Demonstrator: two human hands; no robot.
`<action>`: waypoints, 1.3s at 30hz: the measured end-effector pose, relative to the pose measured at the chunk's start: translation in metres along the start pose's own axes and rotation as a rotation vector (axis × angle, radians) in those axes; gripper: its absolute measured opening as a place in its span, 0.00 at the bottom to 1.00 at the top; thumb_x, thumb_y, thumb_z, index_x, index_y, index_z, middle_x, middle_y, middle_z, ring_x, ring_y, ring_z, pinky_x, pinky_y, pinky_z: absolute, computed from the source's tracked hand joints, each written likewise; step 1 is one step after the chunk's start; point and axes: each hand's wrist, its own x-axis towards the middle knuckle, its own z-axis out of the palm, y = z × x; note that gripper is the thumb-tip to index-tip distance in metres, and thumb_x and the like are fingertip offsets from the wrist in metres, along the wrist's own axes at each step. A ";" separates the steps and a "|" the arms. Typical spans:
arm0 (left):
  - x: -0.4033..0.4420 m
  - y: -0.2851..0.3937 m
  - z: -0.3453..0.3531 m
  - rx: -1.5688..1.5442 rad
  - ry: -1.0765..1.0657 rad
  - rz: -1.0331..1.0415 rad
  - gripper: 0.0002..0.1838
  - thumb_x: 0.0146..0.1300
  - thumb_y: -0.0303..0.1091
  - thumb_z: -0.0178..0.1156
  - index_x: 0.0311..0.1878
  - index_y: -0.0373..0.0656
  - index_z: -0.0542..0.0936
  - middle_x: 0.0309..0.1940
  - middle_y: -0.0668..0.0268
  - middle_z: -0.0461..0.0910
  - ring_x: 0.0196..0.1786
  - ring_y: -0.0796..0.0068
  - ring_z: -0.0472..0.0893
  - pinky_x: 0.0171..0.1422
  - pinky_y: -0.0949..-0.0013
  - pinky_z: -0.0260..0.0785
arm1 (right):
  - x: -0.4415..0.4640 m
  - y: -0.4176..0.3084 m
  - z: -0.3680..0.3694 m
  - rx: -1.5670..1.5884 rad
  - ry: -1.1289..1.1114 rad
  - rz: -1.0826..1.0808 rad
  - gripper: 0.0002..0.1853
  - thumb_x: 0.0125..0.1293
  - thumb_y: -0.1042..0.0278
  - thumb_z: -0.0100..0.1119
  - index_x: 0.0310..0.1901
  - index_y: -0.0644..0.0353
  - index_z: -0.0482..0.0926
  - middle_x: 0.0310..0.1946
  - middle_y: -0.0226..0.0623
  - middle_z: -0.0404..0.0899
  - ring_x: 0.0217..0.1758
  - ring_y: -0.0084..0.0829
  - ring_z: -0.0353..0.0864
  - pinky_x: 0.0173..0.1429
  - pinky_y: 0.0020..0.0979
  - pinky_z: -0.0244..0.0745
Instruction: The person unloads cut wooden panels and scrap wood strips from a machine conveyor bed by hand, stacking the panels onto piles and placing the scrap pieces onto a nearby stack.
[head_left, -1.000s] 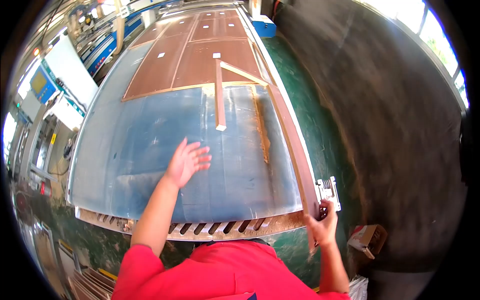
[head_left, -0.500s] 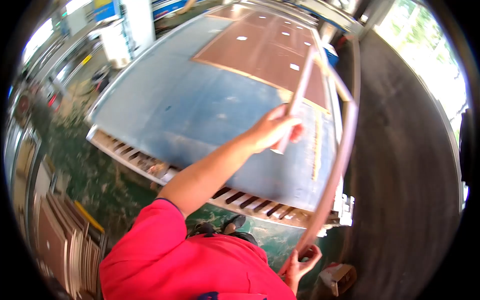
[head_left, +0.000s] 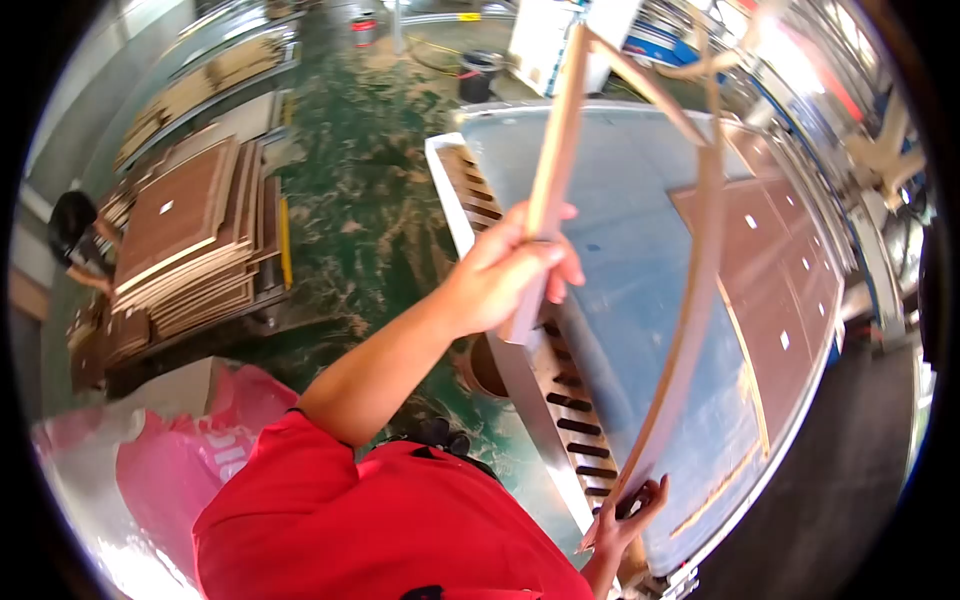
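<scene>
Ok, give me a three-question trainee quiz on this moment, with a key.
1. Pick one. The left hand grips:
a) a red can
b) a wooden strip
c) a pink sheet

2. True or false: the black bucket stands on the green floor.

3. Short answer: which hand is at the near end of the longest strip?

Key: 1 b; 2 true; 3 the right hand.

Can't read any full word or number. White lettering [head_left: 232, 452] on pink plastic [head_left: 160, 470]: partial, illegible. White label [head_left: 166, 208] on top panel [head_left: 195, 185] of stack, white label [head_left: 784, 340] on table-borne brown panel [head_left: 765, 300]: no legible print. Yellow tag [head_left: 468, 17], top edge: too small to read.
</scene>
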 end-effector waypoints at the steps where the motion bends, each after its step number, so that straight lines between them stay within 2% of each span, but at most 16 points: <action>1: -0.010 0.009 -0.018 0.059 0.085 0.022 0.22 0.71 0.31 0.47 0.66 0.34 0.65 0.36 0.55 0.80 0.33 0.70 0.80 0.41 0.67 0.76 | 0.013 0.006 0.015 -0.009 -0.054 -0.086 0.48 0.44 0.70 0.63 0.72 0.63 0.57 0.50 0.37 0.67 0.49 0.32 0.68 0.56 0.34 0.65; 4: -0.037 0.045 -0.070 0.199 0.322 0.010 0.24 0.70 0.33 0.48 0.66 0.31 0.65 0.35 0.55 0.80 0.32 0.69 0.80 0.40 0.67 0.76 | 0.045 0.000 0.067 0.069 -0.329 -0.098 0.46 0.43 0.75 0.68 0.69 0.64 0.61 0.52 0.39 0.69 0.52 0.33 0.69 0.57 0.34 0.68; 7: -0.064 0.072 -0.120 0.228 0.552 0.033 0.24 0.70 0.33 0.48 0.64 0.29 0.66 0.34 0.56 0.80 0.31 0.70 0.79 0.40 0.67 0.76 | 0.063 -0.022 0.132 0.240 -0.526 -0.145 0.45 0.41 0.76 0.70 0.67 0.64 0.64 0.50 0.37 0.71 0.47 0.31 0.72 0.53 0.33 0.70; 10: -0.082 0.093 -0.186 0.287 0.732 0.008 0.21 0.70 0.32 0.48 0.62 0.31 0.66 0.34 0.56 0.80 0.30 0.73 0.78 0.38 0.70 0.73 | 0.082 -0.080 0.201 0.174 -0.713 -0.194 0.42 0.42 0.76 0.70 0.64 0.66 0.67 0.48 0.38 0.73 0.44 0.31 0.73 0.50 0.33 0.71; 13: -0.081 0.100 -0.261 0.323 0.899 -0.057 0.19 0.69 0.32 0.49 0.59 0.31 0.68 0.32 0.57 0.80 0.28 0.74 0.77 0.34 0.73 0.71 | 0.095 -0.099 0.287 0.196 -0.855 -0.208 0.42 0.43 0.74 0.70 0.65 0.62 0.67 0.47 0.36 0.73 0.46 0.30 0.72 0.52 0.33 0.71; 16: -0.064 0.089 -0.347 0.313 0.998 -0.142 0.18 0.68 0.30 0.49 0.57 0.30 0.69 0.29 0.57 0.80 0.25 0.75 0.77 0.31 0.74 0.70 | 0.108 -0.110 0.368 0.134 -0.967 -0.102 0.40 0.46 0.73 0.72 0.64 0.61 0.69 0.47 0.37 0.73 0.47 0.30 0.73 0.55 0.33 0.71; 20: -0.028 0.075 -0.487 0.325 0.991 -0.265 0.14 0.69 0.31 0.52 0.54 0.33 0.70 0.30 0.58 0.80 0.26 0.75 0.77 0.31 0.73 0.70 | 0.115 -0.141 0.476 0.165 -1.097 0.098 0.36 0.47 0.72 0.72 0.62 0.59 0.71 0.46 0.37 0.75 0.46 0.31 0.76 0.54 0.33 0.72; 25: 0.040 0.091 -0.601 0.328 0.960 -0.386 0.13 0.69 0.34 0.51 0.50 0.36 0.70 0.30 0.59 0.81 0.26 0.75 0.77 0.30 0.72 0.70 | 0.148 -0.201 0.571 0.120 -1.124 0.090 0.37 0.48 0.72 0.70 0.64 0.60 0.69 0.46 0.37 0.76 0.46 0.32 0.75 0.53 0.33 0.72; 26: 0.057 0.093 -0.623 0.314 0.950 -0.384 0.13 0.69 0.35 0.51 0.50 0.36 0.70 0.29 0.60 0.81 0.26 0.75 0.77 0.30 0.72 0.70 | 0.160 -0.216 0.591 0.063 -1.149 0.136 0.39 0.50 0.66 0.73 0.65 0.61 0.68 0.46 0.41 0.76 0.47 0.35 0.77 0.53 0.36 0.72; 29: 0.113 0.086 -0.684 0.381 0.941 -0.403 0.11 0.69 0.34 0.52 0.48 0.37 0.71 0.29 0.60 0.81 0.26 0.75 0.78 0.29 0.71 0.70 | 0.193 -0.250 0.664 -0.118 -1.177 0.199 0.42 0.50 0.60 0.77 0.66 0.63 0.67 0.48 0.46 0.77 0.50 0.37 0.77 0.55 0.37 0.73; 30: 0.128 0.072 -0.716 0.423 0.911 -0.428 0.10 0.69 0.34 0.52 0.47 0.37 0.71 0.30 0.60 0.81 0.26 0.74 0.78 0.29 0.70 0.70 | 0.203 -0.263 0.690 -0.222 -1.182 0.127 0.46 0.49 0.55 0.79 0.67 0.65 0.65 0.47 0.49 0.77 0.50 0.39 0.78 0.54 0.38 0.74; 33: 0.186 0.055 -0.797 0.591 0.894 -0.489 0.17 0.65 0.40 0.54 0.39 0.30 0.71 0.27 0.56 0.84 0.29 0.66 0.84 0.35 0.66 0.74 | 0.232 -0.266 0.778 -0.224 -1.172 0.307 0.46 0.49 0.59 0.80 0.67 0.66 0.64 0.38 0.40 0.78 0.39 0.31 0.79 0.44 0.31 0.76; 34: 0.209 0.057 -0.818 0.484 0.929 -0.541 0.12 0.67 0.35 0.53 0.41 0.34 0.70 0.27 0.59 0.81 0.26 0.73 0.80 0.30 0.69 0.71 | 0.248 -0.278 0.807 -0.193 -1.193 0.398 0.49 0.47 0.60 0.80 0.68 0.66 0.63 0.43 0.45 0.77 0.44 0.35 0.80 0.48 0.34 0.77; 37: 0.265 0.066 -0.888 0.631 0.953 -0.598 0.11 0.66 0.35 0.53 0.41 0.34 0.70 0.28 0.60 0.81 0.25 0.73 0.79 0.29 0.68 0.70 | 0.290 -0.310 0.897 0.036 -1.149 0.686 0.47 0.45 0.67 0.81 0.67 0.67 0.65 0.41 0.39 0.76 0.42 0.32 0.80 0.46 0.31 0.77; 38: 0.282 0.066 -0.919 0.585 0.968 -0.595 0.11 0.67 0.35 0.53 0.42 0.36 0.70 0.28 0.60 0.81 0.26 0.73 0.79 0.30 0.69 0.70 | 0.306 -0.341 0.926 0.102 -1.093 0.711 0.45 0.43 0.71 0.81 0.65 0.68 0.68 0.40 0.35 0.75 0.41 0.28 0.78 0.45 0.29 0.76; 39: 0.294 0.071 -0.944 0.571 0.980 -0.575 0.11 0.67 0.35 0.53 0.42 0.36 0.70 0.29 0.60 0.81 0.26 0.73 0.79 0.30 0.69 0.71 | 0.320 -0.350 0.954 0.062 -1.106 0.625 0.46 0.42 0.70 0.82 0.65 0.68 0.68 0.40 0.35 0.75 0.42 0.28 0.77 0.46 0.29 0.76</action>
